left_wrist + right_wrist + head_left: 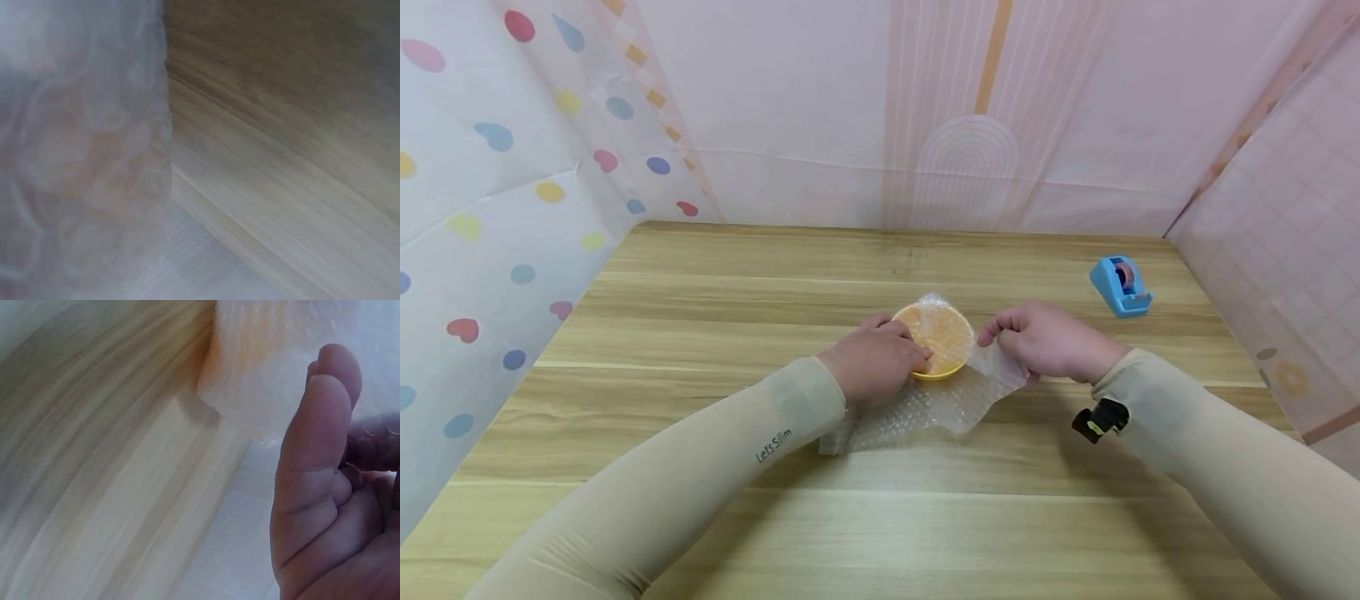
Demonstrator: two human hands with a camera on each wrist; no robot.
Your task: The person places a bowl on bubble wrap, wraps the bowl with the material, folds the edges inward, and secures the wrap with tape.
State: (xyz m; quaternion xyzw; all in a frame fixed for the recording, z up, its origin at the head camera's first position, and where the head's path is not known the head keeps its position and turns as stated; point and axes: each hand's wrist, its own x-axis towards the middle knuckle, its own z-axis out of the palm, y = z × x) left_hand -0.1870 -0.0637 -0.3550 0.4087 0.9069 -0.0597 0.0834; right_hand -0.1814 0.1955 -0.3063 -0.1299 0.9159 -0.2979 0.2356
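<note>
A round yellow bowl (943,333) stands near the middle of the table, with clear bubble wrap (917,417) over its top and spread out in front. My left hand (876,358) holds the bowl's left side through the wrap, thumb over the top. At the bowl's right, my right hand (1052,340) pinches a lifted part of the wrap. The right wrist view shows the thumb (312,450) close against a fingertip, with wrap behind them. Blurred bubble wrap (81,150) fills the left of the left wrist view; the left fingers are out of that view.
A blue tape dispenser (1122,287) stands at the back right of the wooden table (737,292). Patterned cloth (805,100) hangs behind the table and along both sides. A small black device (1101,419) is strapped at my right wrist.
</note>
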